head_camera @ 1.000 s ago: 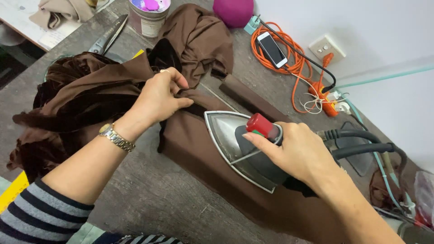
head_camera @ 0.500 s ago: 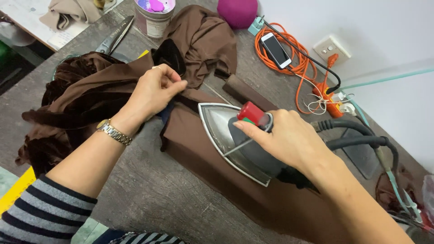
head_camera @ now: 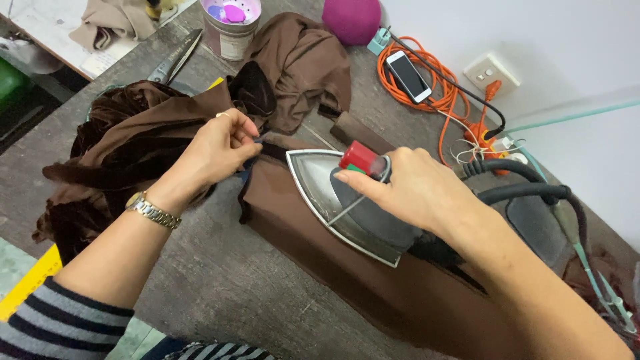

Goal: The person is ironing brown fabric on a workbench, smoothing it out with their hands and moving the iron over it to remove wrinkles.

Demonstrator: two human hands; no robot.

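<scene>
Iron handle hidden under right hand

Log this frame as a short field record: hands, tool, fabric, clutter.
left hand: pinches the brown fabric edge just ahead of the iron's tip
right hand: grips the iron handle, thumb by the red knob
iron: flat on the folded brown strip
clutter: scissors, tin can, phone on orange cable
</scene>
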